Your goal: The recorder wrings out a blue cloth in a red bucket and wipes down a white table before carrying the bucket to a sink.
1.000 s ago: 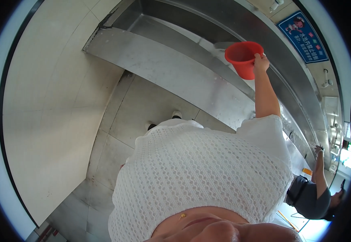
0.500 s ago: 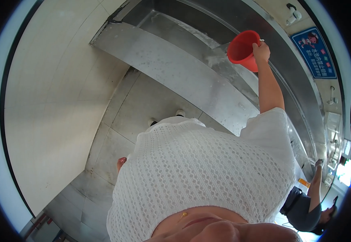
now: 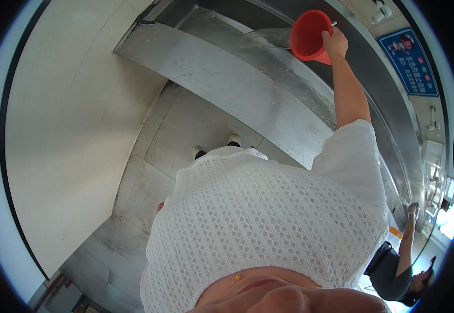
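My right hand (image 3: 335, 43) grips a red bucket (image 3: 302, 39) by its rim, over the long stainless-steel sink trough (image 3: 237, 52). The bucket is tilted, its mouth facing left, and a sheet of water (image 3: 270, 36) pours from it into the trough. A white handle end shows beside my fingers. Only a small bit of my left hand (image 3: 160, 206) appears past the left side of my white knitted top, and its fingers are hidden.
A wide metal front ledge (image 3: 211, 68) borders the trough, and a pale tiled wall (image 3: 70, 130) stands to the left. Taps (image 3: 381, 13) and a blue sign (image 3: 408, 61) are on the right wall. Another person (image 3: 394, 268) reaches toward the trough at the lower right.
The bucket and my right hand have moved farther away over the trough, and water now spills leftward from the bucket. My left hand has slipped mostly out of sight behind my top.
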Tool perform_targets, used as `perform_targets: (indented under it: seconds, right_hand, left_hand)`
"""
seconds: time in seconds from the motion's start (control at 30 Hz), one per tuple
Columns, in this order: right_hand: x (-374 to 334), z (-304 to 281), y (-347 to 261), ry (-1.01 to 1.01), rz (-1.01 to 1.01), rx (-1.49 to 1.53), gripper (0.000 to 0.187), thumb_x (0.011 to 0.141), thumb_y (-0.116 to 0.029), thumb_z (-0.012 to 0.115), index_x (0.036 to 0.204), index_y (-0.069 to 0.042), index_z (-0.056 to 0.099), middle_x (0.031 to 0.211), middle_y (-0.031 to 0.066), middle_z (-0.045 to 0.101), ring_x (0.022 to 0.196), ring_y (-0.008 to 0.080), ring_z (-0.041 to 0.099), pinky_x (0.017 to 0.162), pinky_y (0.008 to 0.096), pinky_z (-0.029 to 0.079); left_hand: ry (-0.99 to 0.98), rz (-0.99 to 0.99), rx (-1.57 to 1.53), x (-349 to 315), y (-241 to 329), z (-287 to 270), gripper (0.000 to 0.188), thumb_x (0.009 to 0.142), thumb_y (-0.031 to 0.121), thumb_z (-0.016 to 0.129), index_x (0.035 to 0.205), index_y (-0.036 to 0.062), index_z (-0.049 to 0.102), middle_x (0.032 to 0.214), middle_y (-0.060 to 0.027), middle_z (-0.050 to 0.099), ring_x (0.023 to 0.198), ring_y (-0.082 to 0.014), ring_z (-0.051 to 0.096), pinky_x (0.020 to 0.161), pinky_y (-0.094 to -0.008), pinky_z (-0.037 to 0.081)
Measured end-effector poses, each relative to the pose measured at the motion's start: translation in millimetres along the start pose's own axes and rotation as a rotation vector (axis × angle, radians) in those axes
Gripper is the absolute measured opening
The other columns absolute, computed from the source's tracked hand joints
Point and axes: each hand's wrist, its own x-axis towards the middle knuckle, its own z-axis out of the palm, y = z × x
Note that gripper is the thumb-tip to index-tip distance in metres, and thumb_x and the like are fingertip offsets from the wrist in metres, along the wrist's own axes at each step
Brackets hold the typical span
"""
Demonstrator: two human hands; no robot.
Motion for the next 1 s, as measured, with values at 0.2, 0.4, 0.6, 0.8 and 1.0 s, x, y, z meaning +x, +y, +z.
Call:
perform_targets:
  seconds: [0.2, 0.4, 0.6, 0.8, 1.0]
  right_hand:
    - [-20.6, -41.7, 57.4, 0.005, 0.082, -0.188, 0.036, 0.074, -0.034, 0.053, 0.104, -0.014, 0.054, 0.093, 0.0169, 0.061, 0.090, 0.0367, 0.057, 0.078, 0.0460, 0.045]
    - [-48.9, -70.4, 109.5, -0.180, -0.008, -0.527, 0.028, 0.078, -0.025, 0.050, 0.104, -0.015, 0.053, 0.092, 0.0146, 0.061, 0.084, 0.0350, 0.060, 0.071, 0.0471, 0.048]
    - [-61.2, -73.4, 100.1, -0.085, -0.447, -0.663, 0.010, 0.079, -0.016, 0.050, 0.086, -0.011, 0.052, 0.075, 0.0095, 0.059, 0.068, 0.0286, 0.063, 0.052, 0.0382, 0.052]
    - [-62.2, -64.7, 69.0, -0.017, -0.465, -0.493, 0.011, 0.076, -0.017, 0.053, 0.084, -0.010, 0.054, 0.076, 0.0102, 0.060, 0.067, 0.0293, 0.062, 0.056, 0.0405, 0.051]
    - [-54.3, -58.3, 67.8, 0.059, 0.096, -0.065, 0.018, 0.072, -0.022, 0.054, 0.083, -0.009, 0.058, 0.083, 0.0172, 0.061, 0.074, 0.0336, 0.060, 0.066, 0.0443, 0.046]
  left_hand:
    - [-0.056, 0.041, 0.087, 26.7, 9.1, 5.8, 0.025, 0.079, 0.021, 0.060, 0.091, -0.0004, 0.055, 0.078, -0.0105, 0.063, 0.070, -0.0174, 0.059, 0.065, -0.0303, 0.047]
    - [-0.082, 0.063, 0.151, 42.7, 14.9, 17.4, 0.026, 0.078, 0.021, 0.060, 0.091, -0.0006, 0.055, 0.079, -0.0110, 0.063, 0.070, -0.0179, 0.059, 0.066, -0.0306, 0.047]
    - [-0.070, 0.095, 0.195, 59.3, 37.1, 29.5, 0.026, 0.078, 0.021, 0.061, 0.092, -0.0009, 0.056, 0.080, -0.0115, 0.063, 0.071, -0.0183, 0.059, 0.066, -0.0308, 0.047]
    - [0.010, 0.147, 0.274, 55.4, 131.5, 47.1, 0.028, 0.077, 0.020, 0.060, 0.095, -0.0009, 0.054, 0.086, -0.0124, 0.060, 0.078, -0.0185, 0.057, 0.069, -0.0302, 0.046]
    - [-0.069, 0.253, -0.332, 25.1, 350.6, 54.6, 0.025, 0.082, 0.023, 0.057, 0.097, 0.0033, 0.052, 0.088, -0.0040, 0.055, 0.075, -0.0132, 0.050, 0.067, -0.0281, 0.043]
